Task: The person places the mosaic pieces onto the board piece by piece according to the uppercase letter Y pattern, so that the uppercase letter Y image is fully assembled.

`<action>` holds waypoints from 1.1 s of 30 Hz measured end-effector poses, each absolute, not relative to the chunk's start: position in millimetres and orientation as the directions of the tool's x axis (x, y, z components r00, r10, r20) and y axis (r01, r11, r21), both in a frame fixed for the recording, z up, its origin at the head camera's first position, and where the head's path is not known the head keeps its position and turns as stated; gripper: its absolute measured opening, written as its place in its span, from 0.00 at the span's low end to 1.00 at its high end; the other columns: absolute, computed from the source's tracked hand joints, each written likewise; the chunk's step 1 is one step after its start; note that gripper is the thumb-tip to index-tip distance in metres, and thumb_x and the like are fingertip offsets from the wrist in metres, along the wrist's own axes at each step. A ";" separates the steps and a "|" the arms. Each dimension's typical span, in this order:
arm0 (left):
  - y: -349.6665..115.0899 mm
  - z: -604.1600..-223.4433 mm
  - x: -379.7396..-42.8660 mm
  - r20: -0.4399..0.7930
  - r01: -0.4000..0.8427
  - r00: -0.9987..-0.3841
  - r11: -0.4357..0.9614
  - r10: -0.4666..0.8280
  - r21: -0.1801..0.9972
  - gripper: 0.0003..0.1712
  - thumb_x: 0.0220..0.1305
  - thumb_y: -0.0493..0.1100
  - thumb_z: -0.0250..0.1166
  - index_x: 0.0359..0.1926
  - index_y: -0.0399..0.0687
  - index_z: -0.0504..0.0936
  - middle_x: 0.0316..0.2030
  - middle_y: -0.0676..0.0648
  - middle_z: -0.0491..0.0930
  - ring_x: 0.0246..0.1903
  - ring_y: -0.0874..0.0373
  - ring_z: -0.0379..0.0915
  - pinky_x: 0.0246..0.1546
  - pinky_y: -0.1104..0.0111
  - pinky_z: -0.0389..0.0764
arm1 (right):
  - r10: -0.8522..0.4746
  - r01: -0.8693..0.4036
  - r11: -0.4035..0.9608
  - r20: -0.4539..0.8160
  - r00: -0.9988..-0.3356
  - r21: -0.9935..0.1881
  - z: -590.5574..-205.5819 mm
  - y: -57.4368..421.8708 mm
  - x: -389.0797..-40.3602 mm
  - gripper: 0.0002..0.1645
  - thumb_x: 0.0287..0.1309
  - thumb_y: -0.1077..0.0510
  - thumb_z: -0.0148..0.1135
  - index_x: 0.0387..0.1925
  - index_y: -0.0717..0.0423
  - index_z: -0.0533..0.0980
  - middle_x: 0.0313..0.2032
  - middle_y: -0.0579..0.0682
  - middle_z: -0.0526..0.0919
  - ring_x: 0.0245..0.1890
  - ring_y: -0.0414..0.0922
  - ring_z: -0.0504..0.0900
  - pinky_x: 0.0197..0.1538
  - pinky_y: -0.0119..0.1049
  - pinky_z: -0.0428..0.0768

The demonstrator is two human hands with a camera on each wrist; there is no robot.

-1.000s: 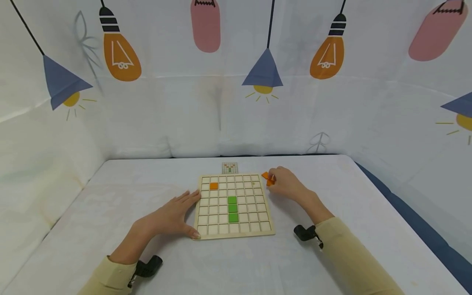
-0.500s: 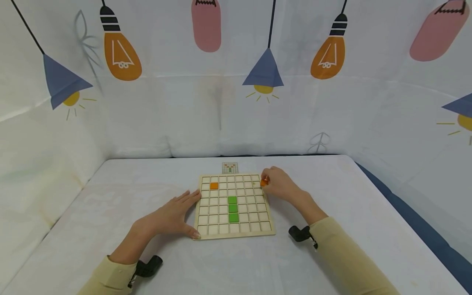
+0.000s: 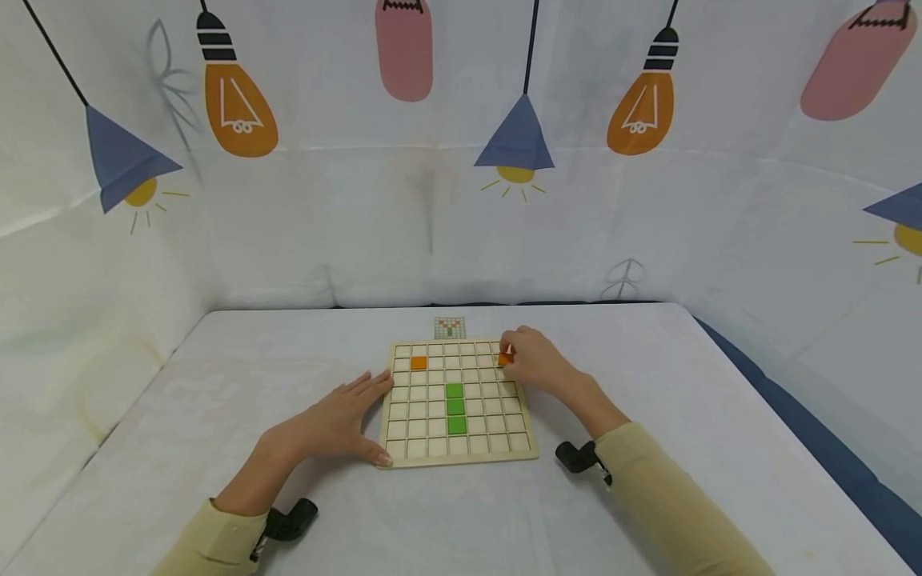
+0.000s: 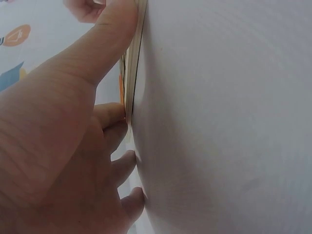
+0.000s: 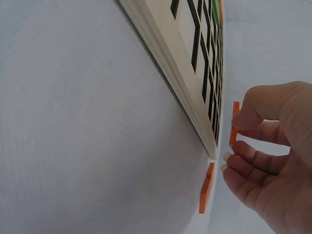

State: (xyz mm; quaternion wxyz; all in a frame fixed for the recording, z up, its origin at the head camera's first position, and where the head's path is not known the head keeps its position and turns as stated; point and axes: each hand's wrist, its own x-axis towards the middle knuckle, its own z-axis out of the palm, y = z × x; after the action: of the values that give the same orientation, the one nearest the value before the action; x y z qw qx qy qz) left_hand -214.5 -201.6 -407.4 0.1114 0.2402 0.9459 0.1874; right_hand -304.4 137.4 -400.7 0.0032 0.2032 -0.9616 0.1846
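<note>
A wooden grid board [image 3: 461,462] lies mid-table with three green tiles [image 3: 455,407] in a column and one orange tile [image 3: 418,363] at its upper left. My left hand [image 3: 324,424] rests along the board's left edge, fingers spread, thumb on the near corner. Over the far right part of the board, my right hand [image 3: 540,362] pinches another orange square tile [image 5: 235,122] between thumb and fingertips. The right wrist view shows this tile raised beside the grid. A further orange tile [image 5: 207,189] lies on the table off the board's corner, hidden by my hand in the head view.
A small pattern card [image 3: 450,328] with a printed grid lies just beyond the board's far edge. White cloth covers the table [image 3: 252,376], and a white printed curtain [image 3: 346,224] hangs behind it.
My right hand picked up an orange tile from the table right of the board and moved left with it, over the grid's right side. The left hand stays at the board's edge.
</note>
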 end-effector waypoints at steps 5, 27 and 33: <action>-203.4 -411.4 -216.6 -0.127 0.405 -0.862 0.816 0.491 0.413 0.71 0.41 0.71 0.76 0.78 0.43 0.53 0.79 0.45 0.50 0.78 0.37 0.41 0.74 0.38 0.50 | -0.406 -0.407 0.848 0.077 -0.911 -0.339 -397.9 130.5 -303.8 0.17 0.48 0.65 0.64 0.43 0.57 0.80 0.38 0.52 0.78 0.36 0.45 0.74 0.38 0.36 0.75; -204.5 -412.2 -217.9 -0.140 0.394 -0.864 0.823 0.483 0.409 0.72 0.41 0.74 0.74 0.78 0.45 0.52 0.79 0.46 0.48 0.78 0.39 0.40 0.75 0.40 0.49 | -0.478 -0.471 0.817 0.067 -0.876 -0.332 -404.0 107.5 -303.4 0.13 0.52 0.66 0.64 0.41 0.53 0.79 0.37 0.49 0.77 0.35 0.44 0.74 0.38 0.37 0.76; -203.5 -411.5 -217.0 -0.145 0.384 -0.868 0.827 0.475 0.411 0.72 0.40 0.73 0.74 0.78 0.46 0.52 0.79 0.47 0.48 0.79 0.39 0.39 0.75 0.40 0.48 | -0.516 -0.509 0.794 0.075 -0.854 -0.334 -404.3 101.3 -302.7 0.13 0.51 0.66 0.64 0.41 0.54 0.79 0.36 0.49 0.77 0.36 0.44 0.72 0.39 0.36 0.75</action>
State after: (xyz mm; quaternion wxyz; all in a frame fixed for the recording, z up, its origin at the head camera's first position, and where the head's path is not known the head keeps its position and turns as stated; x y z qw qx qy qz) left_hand -217.0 -203.5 -411.5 0.1210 0.2263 0.9481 0.1877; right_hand -302.7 101.3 -404.3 -0.0099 0.2705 -0.9469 0.1734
